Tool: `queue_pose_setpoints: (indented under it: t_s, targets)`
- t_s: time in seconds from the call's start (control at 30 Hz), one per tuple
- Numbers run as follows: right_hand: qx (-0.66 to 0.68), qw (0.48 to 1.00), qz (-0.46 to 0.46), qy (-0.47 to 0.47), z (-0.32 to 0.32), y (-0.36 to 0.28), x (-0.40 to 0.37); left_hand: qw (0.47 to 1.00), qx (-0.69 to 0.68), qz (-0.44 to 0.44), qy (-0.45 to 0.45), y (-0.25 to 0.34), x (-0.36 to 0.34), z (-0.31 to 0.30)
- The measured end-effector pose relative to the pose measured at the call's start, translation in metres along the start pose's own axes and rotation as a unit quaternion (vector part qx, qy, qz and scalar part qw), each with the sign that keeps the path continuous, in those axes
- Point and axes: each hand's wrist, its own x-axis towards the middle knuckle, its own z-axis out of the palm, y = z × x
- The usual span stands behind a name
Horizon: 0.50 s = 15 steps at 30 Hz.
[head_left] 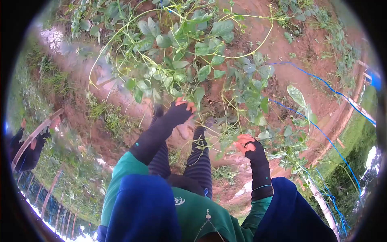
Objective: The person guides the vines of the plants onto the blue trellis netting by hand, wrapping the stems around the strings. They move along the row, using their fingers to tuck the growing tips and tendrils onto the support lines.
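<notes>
A leafy green vine (173,52) with long curling stems spreads in front of me. My left hand (186,105), in a black sleeve that leaves the fingers bare, is at the vine's lower stems with its fingers curled round them. Lower and to the right, my right hand (244,142) is beside more vine leaves (252,101). Its fingers are bent and drawn together, pointing left among thin stems. Whatever lies between those fingers is too small to make out.
Blue strings (318,78) run across the right side, some tied near a pale pole (322,205). Reddish bare soil (250,32) and low weeds lie around the plants. At the far left, another person's dark sleeve (30,153) shows near a wooden pole (38,135).
</notes>
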Motion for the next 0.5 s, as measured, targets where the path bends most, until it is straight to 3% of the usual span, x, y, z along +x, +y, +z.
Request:
queue_pose_setpoints:
  t_s: [0.07, 0.1, 0.13, 0.17, 0.2, 0.27, 0.3, 0.33, 0.43, 0.47, 0.5]
  targets:
    - [-0.008, 0.999, 0.032, -0.004, 0.002, -0.001, -0.001, 0.992, -0.128, -0.011, -0.011, -0.011, -0.033, 0.024]
    - [-0.007, 0.999, 0.042, -0.019, 0.005, 0.0, 0.001, 0.992, -0.126, -0.012, -0.011, 0.011, -0.046, 0.038]
    - [-0.006, 0.998, 0.054, -0.035, 0.007, -0.002, 0.001, 0.934, 0.329, 0.136, -0.027, 0.054, -0.063, 0.06]
    - [-0.018, 0.998, 0.06, 0.012, 0.011, -0.01, -0.001, 0.66, 0.706, 0.255, -0.039, 0.076, -0.079, 0.077]
    - [-0.017, 0.998, 0.062, 0.012, 0.016, -0.012, -0.003, 0.661, 0.706, 0.253, -0.041, 0.053, -0.096, 0.083]
    - [-0.07, 0.997, -0.009, 0.031, 0.025, -0.012, -0.004, 0.596, 0.774, 0.199, -0.076, -0.007, -0.131, 0.09]
    - [-0.085, 0.995, -0.013, 0.043, 0.031, -0.016, -0.007, 0.682, 0.691, 0.236, -0.036, 0.055, -0.142, 0.134]
    - [-0.082, 0.996, -0.015, 0.042, 0.035, -0.025, -0.005, 0.741, 0.611, -0.066, -0.269, 0.106, -0.144, 0.155]
    - [-0.003, 0.98, -0.021, 0.197, 0.049, -0.044, -0.018, 0.773, 0.537, -0.107, -0.321, 0.137, -0.161, 0.175]
    - [0.009, 0.962, 0.036, 0.271, 0.062, -0.048, -0.031, 0.821, 0.474, -0.042, -0.315, 0.152, -0.161, 0.169]
    - [0.102, 0.94, 0.153, 0.288, 0.078, -0.05, -0.043, 0.863, 0.405, 0.02, -0.303, 0.168, -0.161, 0.165]
